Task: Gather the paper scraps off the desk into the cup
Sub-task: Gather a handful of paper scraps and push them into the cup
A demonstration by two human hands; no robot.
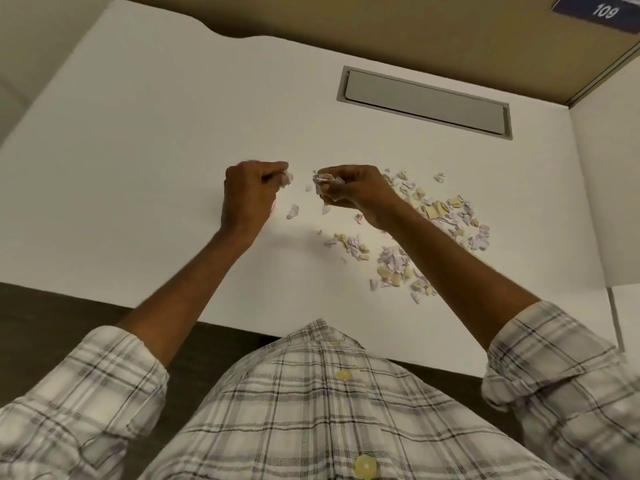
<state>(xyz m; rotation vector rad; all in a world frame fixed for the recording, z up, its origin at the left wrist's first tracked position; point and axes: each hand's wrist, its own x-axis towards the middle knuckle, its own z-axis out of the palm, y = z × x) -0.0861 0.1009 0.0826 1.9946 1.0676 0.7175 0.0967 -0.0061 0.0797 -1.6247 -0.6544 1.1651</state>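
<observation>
Torn paper scraps [440,216], white, lilac and cream, lie scattered over the right half of the white desk [138,168]. A second cluster of scraps [394,268] sits nearer the desk's front edge. My right hand [349,192] hovers left of the pile, fingers pinched on a bunch of scraps. My left hand [251,192] is a closed fist beside it, with a bit of white paper showing at the fingertips. A few loose scraps [292,212] lie or fall between and below the two hands. No cup is in view.
A grey cable-tray lid [424,102] is set into the desk at the back right. A tan partition wall [381,26] with a dark number plate [602,12] stands behind. A white side panel [609,202] borders the right. The desk's front edge meets my checked shirt.
</observation>
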